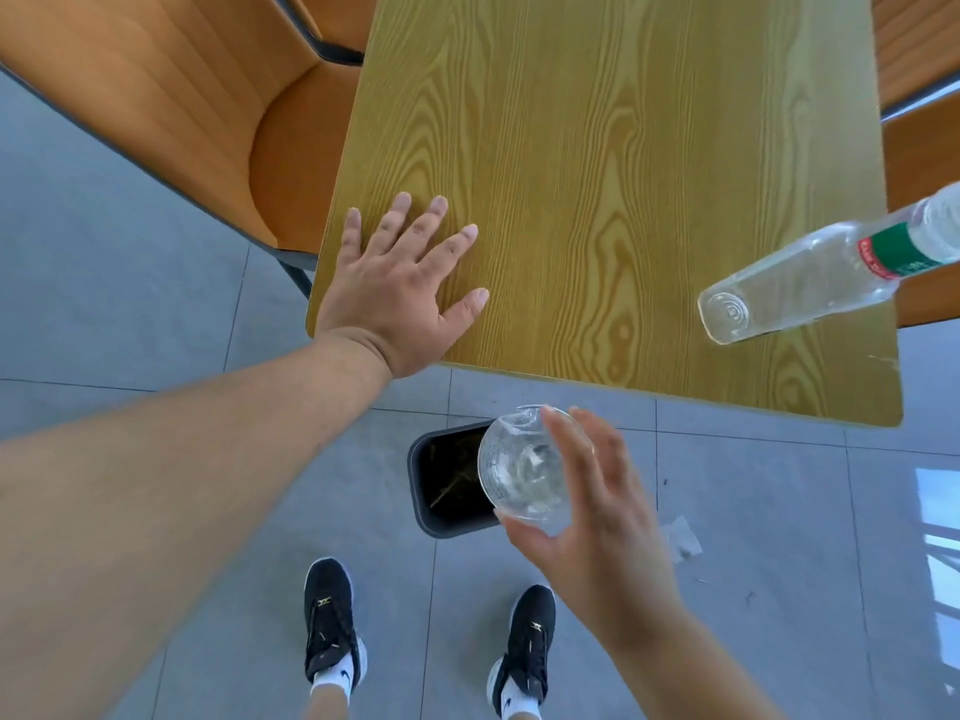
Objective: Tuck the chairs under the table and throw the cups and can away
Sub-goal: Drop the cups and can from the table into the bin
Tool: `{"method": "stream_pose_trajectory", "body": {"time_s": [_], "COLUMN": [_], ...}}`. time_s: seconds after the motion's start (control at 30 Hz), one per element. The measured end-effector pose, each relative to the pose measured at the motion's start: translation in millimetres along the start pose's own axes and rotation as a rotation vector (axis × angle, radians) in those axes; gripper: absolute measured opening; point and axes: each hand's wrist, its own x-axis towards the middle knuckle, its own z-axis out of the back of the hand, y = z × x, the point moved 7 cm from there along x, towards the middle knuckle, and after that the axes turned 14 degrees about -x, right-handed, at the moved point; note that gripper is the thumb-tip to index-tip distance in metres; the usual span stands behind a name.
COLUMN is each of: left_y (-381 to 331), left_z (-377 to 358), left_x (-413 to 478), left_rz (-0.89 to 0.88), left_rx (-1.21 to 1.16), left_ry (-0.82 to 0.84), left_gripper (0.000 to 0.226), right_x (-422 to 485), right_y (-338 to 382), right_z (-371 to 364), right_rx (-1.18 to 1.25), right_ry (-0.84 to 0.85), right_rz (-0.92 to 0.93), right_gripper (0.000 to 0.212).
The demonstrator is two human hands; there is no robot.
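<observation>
My right hand (597, 517) grips a clear plastic cup (519, 470) on its side, directly above a black bin (431, 506) on the floor just off the table's near edge. My left hand (400, 283) lies flat, fingers spread, on the near left corner of the wooden table (597, 174). A clear plastic bottle (810, 272) with a green label stands on the table's near right corner. An orange chair (171, 111) sits at the table's left side, its seat partly under the top. Another orange chair (919, 70) shows at the right edge.
The floor is grey tile. My two black shoes (332, 626) stand just short of the bin. A scrap of clear wrapper (683, 537) lies on the floor right of the bin. Dry debris lies inside the bin.
</observation>
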Motion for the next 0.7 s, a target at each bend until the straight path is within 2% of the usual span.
{"method": "stream_pose_trajectory", "body": {"time_s": [0.1, 0.17, 0.23, 0.33, 0.4, 0.47, 0.53, 0.63, 0.7], "left_y": [0, 0, 1, 5, 7, 9, 9, 8, 7], "left_z": [0, 0, 1, 0, -1, -1, -1, -1, -1], "left_x": [0, 1, 1, 1, 1, 2, 2, 2, 2], "left_rz": [-0.008, -0.006, -0.001, 0.015, 0.013, 0.002, -0.005, -0.005, -0.003], "left_rx": [0.001, 0.002, 0.001, 0.001, 0.004, 0.000, -0.002, 0.002, 0.003], "left_ry": [0.001, 0.001, -0.002, -0.011, -0.025, -0.043, -0.057, -0.064, -0.062], "left_gripper": [0.067, 0.066, 0.067, 0.068, 0.068, 0.069, 0.070, 0.070, 0.069], "right_x": [-2, -3, 4, 12, 12, 15, 27, 67, 93], "right_y": [-14, -18, -24, -54, -85, -113, -136, -148, -141], "right_z": [-45, -54, -32, 33, 80, 122, 146, 151, 147], "right_rx": [-0.080, -0.033, 0.033, 0.126, 0.161, 0.186, 0.247, 0.405, 0.423], "right_ry": [0.268, 0.315, 0.151, -0.292, -0.550, -0.724, -0.753, -0.604, -0.524], "right_rz": [-0.046, -0.072, -0.129, -0.320, -0.485, -0.594, -0.668, -0.643, -0.553], "right_gripper": [0.114, 0.105, 0.086, 0.063, 0.060, 0.063, 0.078, 0.104, 0.090]}}
